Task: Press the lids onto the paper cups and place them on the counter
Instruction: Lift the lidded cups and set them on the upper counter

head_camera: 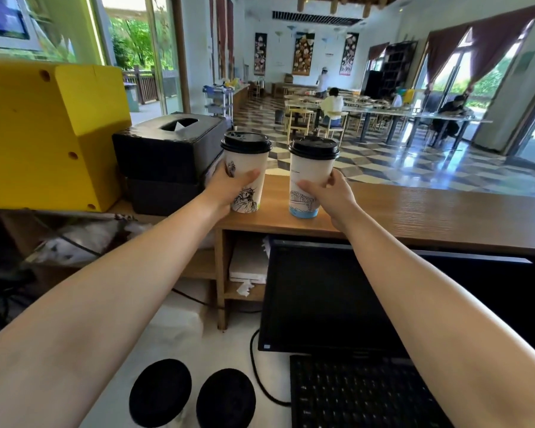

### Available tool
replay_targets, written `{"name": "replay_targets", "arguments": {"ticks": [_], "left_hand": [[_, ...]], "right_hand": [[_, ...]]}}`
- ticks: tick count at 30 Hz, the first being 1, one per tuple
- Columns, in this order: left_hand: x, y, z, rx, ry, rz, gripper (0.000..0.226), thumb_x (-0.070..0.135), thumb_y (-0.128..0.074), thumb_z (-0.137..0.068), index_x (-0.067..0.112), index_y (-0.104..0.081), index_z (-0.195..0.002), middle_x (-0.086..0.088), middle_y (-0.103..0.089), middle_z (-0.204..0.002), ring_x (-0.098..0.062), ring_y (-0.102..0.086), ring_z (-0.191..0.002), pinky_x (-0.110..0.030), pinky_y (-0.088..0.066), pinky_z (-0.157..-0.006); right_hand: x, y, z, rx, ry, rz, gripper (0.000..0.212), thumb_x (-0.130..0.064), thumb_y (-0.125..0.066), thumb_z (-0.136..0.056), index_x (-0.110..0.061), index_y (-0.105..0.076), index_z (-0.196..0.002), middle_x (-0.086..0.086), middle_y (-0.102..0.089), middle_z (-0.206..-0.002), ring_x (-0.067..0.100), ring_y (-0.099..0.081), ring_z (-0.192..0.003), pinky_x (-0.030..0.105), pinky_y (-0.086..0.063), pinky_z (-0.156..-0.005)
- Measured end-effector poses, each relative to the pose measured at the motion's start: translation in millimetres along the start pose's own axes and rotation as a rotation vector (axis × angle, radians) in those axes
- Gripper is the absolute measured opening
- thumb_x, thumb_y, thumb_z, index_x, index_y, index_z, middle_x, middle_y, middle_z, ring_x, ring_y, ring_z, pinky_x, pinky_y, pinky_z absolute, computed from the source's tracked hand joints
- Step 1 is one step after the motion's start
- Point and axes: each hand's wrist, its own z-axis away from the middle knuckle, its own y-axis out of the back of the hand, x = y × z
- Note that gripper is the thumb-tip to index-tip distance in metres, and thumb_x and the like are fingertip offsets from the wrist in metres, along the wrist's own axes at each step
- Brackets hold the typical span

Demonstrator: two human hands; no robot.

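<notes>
Two white paper cups with black lids stand on the wooden counter (414, 208). The left cup (252, 168) bears a statue drawing, and my left hand (229, 188) is wrapped around its side. The right cup (309, 177) has a blue bridge drawing, and my right hand (331, 193) grips it from the right. Both cup bases rest on or just at the counter's surface. Two more black-lidded cups (160, 392) (226, 396) sit on the lower white desk close to me, seen from above.
A black tissue box (167, 143) and a yellow box (44, 134) stand left of the cups. A black monitor (331, 298) and keyboard (362, 393) sit below the counter. Beyond the counter is a dining hall with tables and seated people.
</notes>
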Motion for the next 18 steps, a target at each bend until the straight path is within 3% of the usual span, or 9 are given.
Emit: {"name": "replay_targets", "arguments": {"ticks": [7,11,13,18], "left_hand": [[-4,5,5,0.011,0.030,-0.246,0.065,0.023,-0.073,-0.078,0.009,-0.042,-0.133,-0.008,-0.056,-0.130,-0.023,-0.054,-0.118,-0.033,-0.045,-0.096],[8,5,25,0.026,0.082,-0.411,0.059,0.023,-0.065,-0.085,0.006,-0.040,-0.135,-0.008,-0.051,-0.135,-0.025,-0.049,-0.124,-0.025,-0.039,-0.089],[15,4,41,0.026,0.064,-0.457,0.055,0.016,-0.059,-0.089,0.004,-0.037,-0.138,-0.007,-0.047,-0.139,-0.025,-0.046,-0.127,-0.023,-0.035,-0.088],[38,13,77,-0.127,0.045,-0.580,0.043,0.012,-0.056,-0.089,0.008,-0.047,-0.131,-0.002,-0.055,-0.120,-0.017,-0.050,-0.111,-0.023,-0.036,-0.085]], "right_hand": [[-6,2,7,-0.030,-0.056,0.129,0.064,-0.027,-0.071,-0.081,-0.007,-0.041,-0.134,0.004,-0.054,-0.127,0.018,-0.052,-0.115,0.029,-0.042,-0.086],[-25,8,21,-0.055,-0.128,0.448,0.046,-0.028,-0.058,-0.092,0.000,-0.049,-0.128,0.014,-0.055,-0.131,0.029,-0.054,-0.119,0.034,-0.045,-0.089],[-37,13,32,-0.066,-0.132,0.629,0.049,-0.032,-0.053,-0.095,0.004,-0.048,-0.128,0.019,-0.053,-0.131,0.032,-0.052,-0.119,0.040,-0.045,-0.097],[-56,20,61,-0.214,-0.115,0.770,0.061,-0.028,-0.061,-0.089,-0.007,-0.038,-0.140,0.013,-0.045,-0.143,0.028,-0.046,-0.126,0.041,-0.039,-0.106]]}}
